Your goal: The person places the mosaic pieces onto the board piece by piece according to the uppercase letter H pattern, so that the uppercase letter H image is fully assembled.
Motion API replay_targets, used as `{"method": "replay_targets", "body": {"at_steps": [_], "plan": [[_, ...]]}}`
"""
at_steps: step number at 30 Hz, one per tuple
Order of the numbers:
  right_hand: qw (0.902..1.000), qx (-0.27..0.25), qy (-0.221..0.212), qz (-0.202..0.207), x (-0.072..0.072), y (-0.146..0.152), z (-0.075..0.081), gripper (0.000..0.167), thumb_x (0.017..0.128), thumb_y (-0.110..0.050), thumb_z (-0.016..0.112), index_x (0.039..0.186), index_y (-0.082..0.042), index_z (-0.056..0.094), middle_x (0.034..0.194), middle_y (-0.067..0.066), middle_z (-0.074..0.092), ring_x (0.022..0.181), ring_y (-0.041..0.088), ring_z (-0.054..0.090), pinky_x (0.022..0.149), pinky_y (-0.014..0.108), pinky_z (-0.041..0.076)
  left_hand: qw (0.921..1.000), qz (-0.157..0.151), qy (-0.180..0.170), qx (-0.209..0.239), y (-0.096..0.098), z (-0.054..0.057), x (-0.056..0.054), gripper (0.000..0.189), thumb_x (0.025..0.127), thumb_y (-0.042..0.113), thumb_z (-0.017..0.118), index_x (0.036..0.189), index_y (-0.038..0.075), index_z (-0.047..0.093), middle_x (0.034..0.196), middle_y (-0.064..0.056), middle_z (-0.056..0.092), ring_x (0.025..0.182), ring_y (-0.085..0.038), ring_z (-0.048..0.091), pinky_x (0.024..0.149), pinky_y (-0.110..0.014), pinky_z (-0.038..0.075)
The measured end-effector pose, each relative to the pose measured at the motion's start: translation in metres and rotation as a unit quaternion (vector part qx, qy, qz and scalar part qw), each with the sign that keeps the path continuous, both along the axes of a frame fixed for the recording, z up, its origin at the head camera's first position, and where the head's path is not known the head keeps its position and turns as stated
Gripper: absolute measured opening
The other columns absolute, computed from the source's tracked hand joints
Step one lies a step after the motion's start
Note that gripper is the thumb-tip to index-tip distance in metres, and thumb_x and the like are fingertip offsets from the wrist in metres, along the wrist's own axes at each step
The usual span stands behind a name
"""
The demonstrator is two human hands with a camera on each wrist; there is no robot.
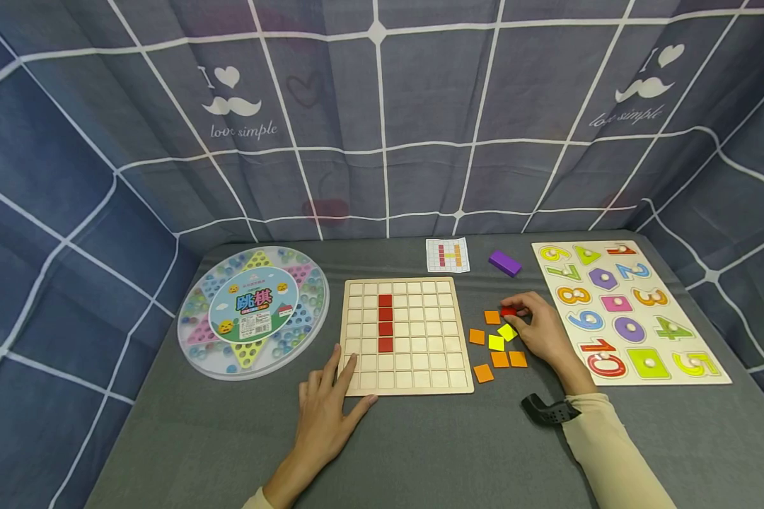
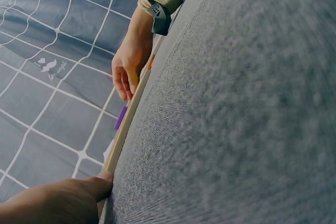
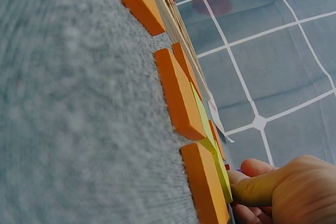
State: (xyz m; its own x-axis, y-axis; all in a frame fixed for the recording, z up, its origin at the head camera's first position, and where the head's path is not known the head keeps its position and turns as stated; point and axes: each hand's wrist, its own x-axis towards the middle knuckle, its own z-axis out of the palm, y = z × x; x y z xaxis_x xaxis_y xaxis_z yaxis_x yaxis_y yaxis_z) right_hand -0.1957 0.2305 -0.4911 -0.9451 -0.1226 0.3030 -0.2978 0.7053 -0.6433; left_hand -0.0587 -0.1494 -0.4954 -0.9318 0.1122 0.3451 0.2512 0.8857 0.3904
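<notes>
A wooden grid board (image 1: pixel 414 360) lies on the table, with several red square tiles (image 1: pixel 385 329) in a vertical line in one column. My left hand (image 1: pixel 327 410) rests at its lower left corner, fingers extended along the left edge and thumb at the front edge. In the left wrist view, that thumb (image 2: pixel 98 186) touches the board's side (image 2: pixel 123 129). To the right of the board, my right hand (image 1: pixel 537 329) pinches a red tile (image 1: pixel 508 311) between thumb and fingers. Close beside it lie two yellow tiles (image 1: pixel 496 343) and several orange tiles (image 1: pixel 483 373).
Behind the board are a small pattern card (image 1: pixel 448 255) and a purple block (image 1: pixel 505 263). A round Chinese checkers box (image 1: pixel 191 339) stands at the left, and a number-and-shape puzzle board (image 1: pixel 611 322) at the right. A grid-patterned curtain (image 1: pixel 420 106) rises behind the table.
</notes>
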Motion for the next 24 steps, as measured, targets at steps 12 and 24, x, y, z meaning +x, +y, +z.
{"method": "replay_targets", "body": {"at_steps": [12, 24], "plan": [[0.9999, 0.008, -0.003, -0.006, 0.0006, -0.0019, -0.0003, 0.019, 0.086, 0.003, 0.070, 0.104, -0.004, 0.071, 0.100, 0.012, 0.064, 0.087, 0.025, 0.058, 0.077, 0.023, 0.041, 1.0000, 0.002, -0.004, 0.003, -0.0007, -0.0002, 0.0019, 0.075, 0.081, 0.049, 0.075, 0.143, 0.013, 0.052, 0.153, -0.019, 0.039, 0.092, -0.021, 0.043, 0.075, -0.036, 0.025], [0.9994, -0.008, 0.033, -0.002, 0.0041, -0.0076, 0.0071, 0.019, 0.085, 0.002, 0.073, 0.103, -0.002, 0.071, 0.097, 0.011, 0.064, 0.083, 0.022, 0.057, 0.074, 0.021, 0.039, 0.9999, -0.002, -0.013, 0.006, -0.0014, 0.0004, 0.0001, 0.076, 0.082, 0.052, 0.073, 0.145, 0.015, 0.050, 0.156, -0.018, 0.036, 0.093, -0.022, 0.044, 0.075, -0.036, 0.026]]}}
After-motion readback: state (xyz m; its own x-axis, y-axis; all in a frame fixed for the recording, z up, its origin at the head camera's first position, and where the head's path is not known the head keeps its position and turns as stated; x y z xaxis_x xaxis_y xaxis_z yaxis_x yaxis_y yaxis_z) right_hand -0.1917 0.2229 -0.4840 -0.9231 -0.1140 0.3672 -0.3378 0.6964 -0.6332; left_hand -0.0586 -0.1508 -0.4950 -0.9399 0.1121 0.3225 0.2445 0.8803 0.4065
